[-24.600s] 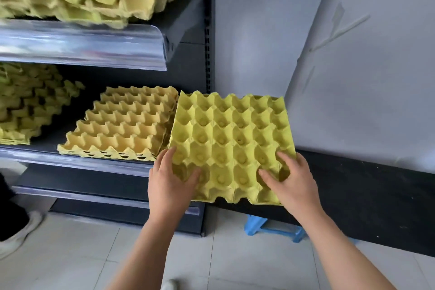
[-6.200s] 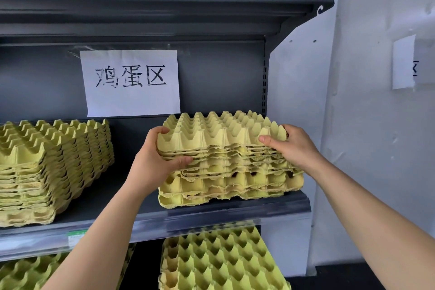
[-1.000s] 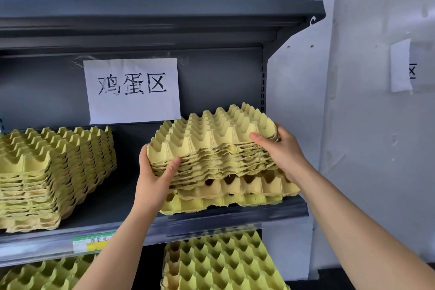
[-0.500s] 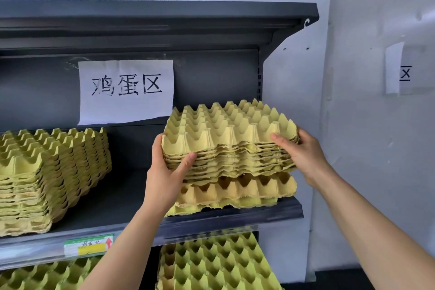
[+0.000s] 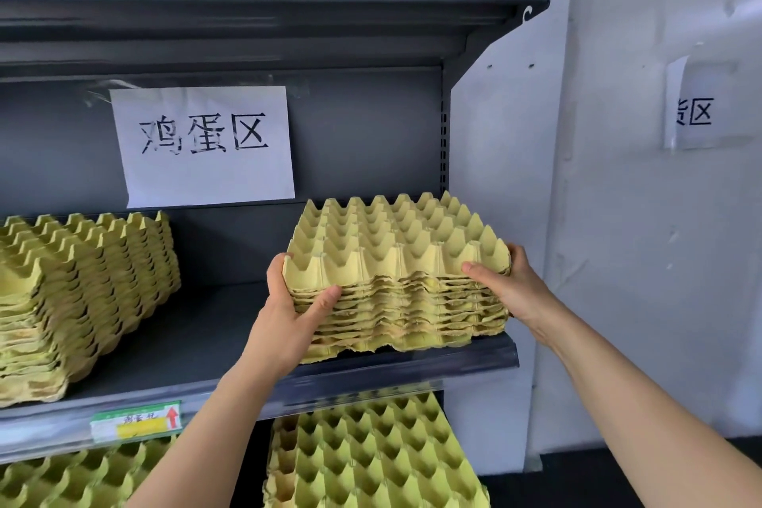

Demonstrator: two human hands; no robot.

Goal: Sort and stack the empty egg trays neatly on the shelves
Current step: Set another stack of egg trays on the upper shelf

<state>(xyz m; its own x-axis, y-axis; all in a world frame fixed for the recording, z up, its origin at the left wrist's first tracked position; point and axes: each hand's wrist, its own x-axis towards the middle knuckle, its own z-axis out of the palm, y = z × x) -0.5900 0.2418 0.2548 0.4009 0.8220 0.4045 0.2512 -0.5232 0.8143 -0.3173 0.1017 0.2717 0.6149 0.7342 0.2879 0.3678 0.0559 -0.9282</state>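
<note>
On the dark grey metal shelf, right of a taller pile of yellow pulp trays, the stack of yellow moulded-pulp egg trays rests at the front lip, its lower edges ragged. The left hand and right hand each clasp a front corner, thumbs across the face. It would be best to squeeze the sides square, then slide the stack back level.

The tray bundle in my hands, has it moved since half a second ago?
Yes. The tray bundle has dropped toward the shelf edge, closing the gap onto the bottom trays; left hand and right hand grip its front corners.
</note>
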